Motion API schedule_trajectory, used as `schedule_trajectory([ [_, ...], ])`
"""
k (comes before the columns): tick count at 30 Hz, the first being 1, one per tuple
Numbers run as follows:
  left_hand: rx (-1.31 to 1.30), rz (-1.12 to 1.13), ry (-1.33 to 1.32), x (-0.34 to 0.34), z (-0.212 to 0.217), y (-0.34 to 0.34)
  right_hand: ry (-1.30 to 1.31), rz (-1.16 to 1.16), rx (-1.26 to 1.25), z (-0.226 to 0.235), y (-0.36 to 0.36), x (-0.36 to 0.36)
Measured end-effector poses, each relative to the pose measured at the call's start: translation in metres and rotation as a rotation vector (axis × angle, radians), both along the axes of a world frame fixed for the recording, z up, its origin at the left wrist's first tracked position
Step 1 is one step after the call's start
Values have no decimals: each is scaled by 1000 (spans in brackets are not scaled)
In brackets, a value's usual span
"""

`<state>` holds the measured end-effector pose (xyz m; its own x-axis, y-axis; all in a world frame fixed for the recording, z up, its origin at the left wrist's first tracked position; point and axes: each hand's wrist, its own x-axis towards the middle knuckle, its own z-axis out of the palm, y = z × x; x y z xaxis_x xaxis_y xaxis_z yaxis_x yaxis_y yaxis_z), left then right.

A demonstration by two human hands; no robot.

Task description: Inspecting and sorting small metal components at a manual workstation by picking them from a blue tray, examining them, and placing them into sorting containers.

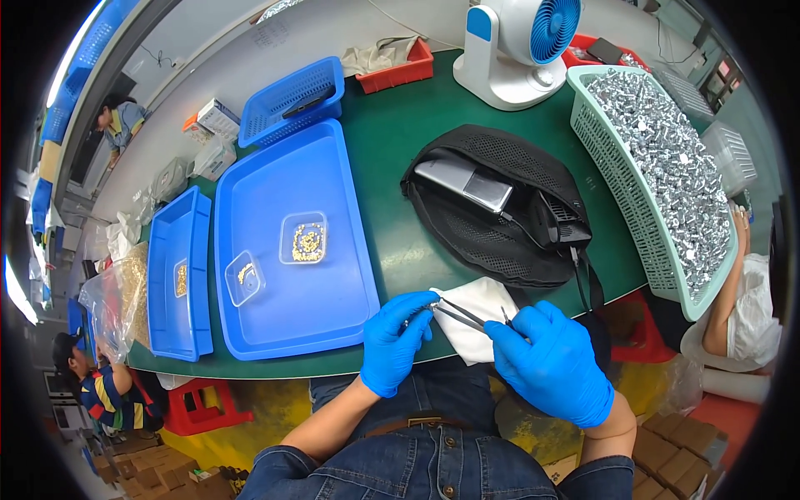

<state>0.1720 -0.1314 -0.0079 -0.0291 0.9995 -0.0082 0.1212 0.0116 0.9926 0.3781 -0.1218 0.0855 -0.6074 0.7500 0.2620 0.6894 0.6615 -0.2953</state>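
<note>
My left hand (390,346), in a blue glove, pinches a small shiny metal part (433,306) between thumb and fingertips; its exact kind is too small to tell. My right hand (554,364), gloved alike, is closed on dark tweezers (461,314), whose tips reach to that part. A second thin metal tip (506,316) sticks up by the right fingers; what it belongs to is hidden. Behind both hands a white cloth (477,298) lies over the table's near edge. Left of them, a blue tray (292,187) bears two clear tubs (285,257) (237,293) with small gold-coloured pieces.
On the green table (392,100) rests a black mesh bag (483,258) with electronic devices. To its right stands a pale green basket (612,196) heaped with metal parts, a co-worker's arm (725,300) beside it. A white fan (508,75) and blue baskets (287,117) stand farther back.
</note>
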Motion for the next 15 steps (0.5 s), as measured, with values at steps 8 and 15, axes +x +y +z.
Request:
schedule_trajectory([
  [8,60,-10,68,-1,-5,3,51,-26,-66,-12,-1,-1],
  [15,87,-4,120,2,-2,4,42,-35,-87,-10,0,2],
])
